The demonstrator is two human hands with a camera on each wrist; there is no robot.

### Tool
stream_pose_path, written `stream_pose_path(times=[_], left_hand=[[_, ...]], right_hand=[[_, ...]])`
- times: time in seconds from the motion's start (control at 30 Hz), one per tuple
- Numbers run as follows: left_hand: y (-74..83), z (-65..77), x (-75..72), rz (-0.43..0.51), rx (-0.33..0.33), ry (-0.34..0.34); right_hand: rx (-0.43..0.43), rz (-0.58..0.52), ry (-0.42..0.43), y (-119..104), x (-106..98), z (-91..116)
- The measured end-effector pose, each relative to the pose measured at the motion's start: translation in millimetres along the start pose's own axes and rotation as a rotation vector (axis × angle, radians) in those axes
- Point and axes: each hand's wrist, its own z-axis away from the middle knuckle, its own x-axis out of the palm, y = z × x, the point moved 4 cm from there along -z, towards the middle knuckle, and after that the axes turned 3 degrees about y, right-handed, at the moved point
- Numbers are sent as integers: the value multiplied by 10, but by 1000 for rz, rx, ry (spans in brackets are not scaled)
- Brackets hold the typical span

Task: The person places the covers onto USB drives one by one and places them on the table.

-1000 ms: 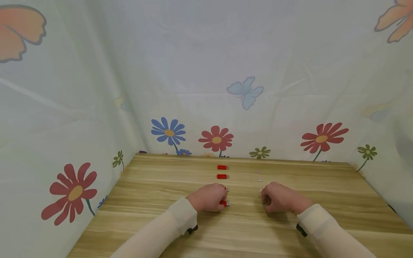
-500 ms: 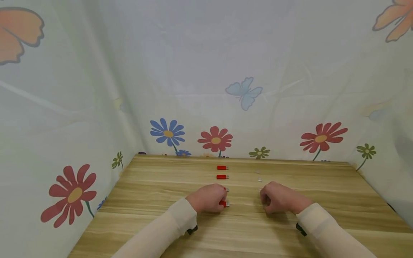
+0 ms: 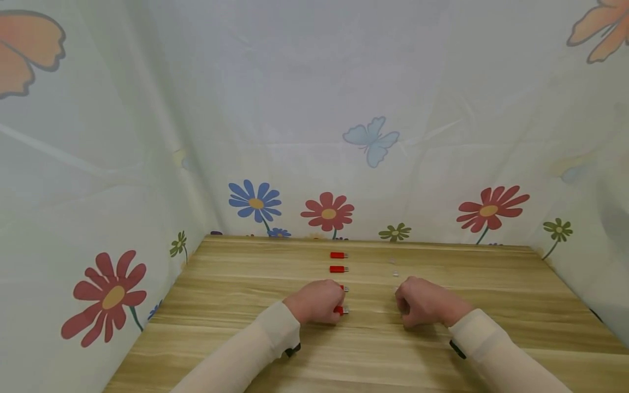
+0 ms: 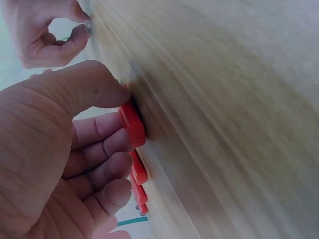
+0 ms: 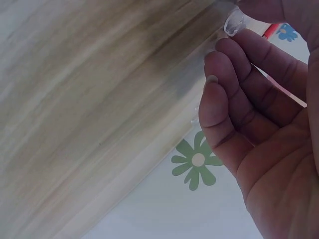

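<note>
My left hand (image 3: 316, 302) pinches the nearest red USB stick (image 4: 133, 127) between thumb and index finger, low at the tabletop. The stick's metal plug points right in the head view. Across from it, my right hand (image 3: 423, 303) holds a small clear cap (image 5: 234, 23) between thumb and index fingertip, its other fingers curled loosely below. Beyond the left hand, two red USB sticks (image 3: 337, 269) lie in a column, and a third, partly hidden stick (image 3: 343, 289) sits right by the knuckles. Small clear caps (image 3: 396, 274) form a matching column beyond the right hand.
Both hands are over a wood-grain table (image 3: 236, 284), with a gap of bare wood between them. A pale curtain (image 3: 295, 98) printed with flowers and butterflies stands along the back edge and sides.
The hands keep nearly the same place and grip; the right hand shifts very slightly left. The whole head view shifts a little.
</note>
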Motion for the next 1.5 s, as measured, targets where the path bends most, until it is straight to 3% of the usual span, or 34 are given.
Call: stream_pose_path(times=[0.13,0.43,0.9,1.2,1.5], left_hand=[[8,18,-27,-26,9,8],[-22,59,-109,15,8,33],[-55,65,-178,77,-27,55],[-100,76,-169,241,-26,83],[-88,119,-256,270,18,143]], right_hand=[[-2,22,11,2,3,4],[0,40,79,39,-56,26],[47,-44,106,13,-221,68],[39,-73,100,14,-245,50],[-14,-132,126,-65,-314,64]])
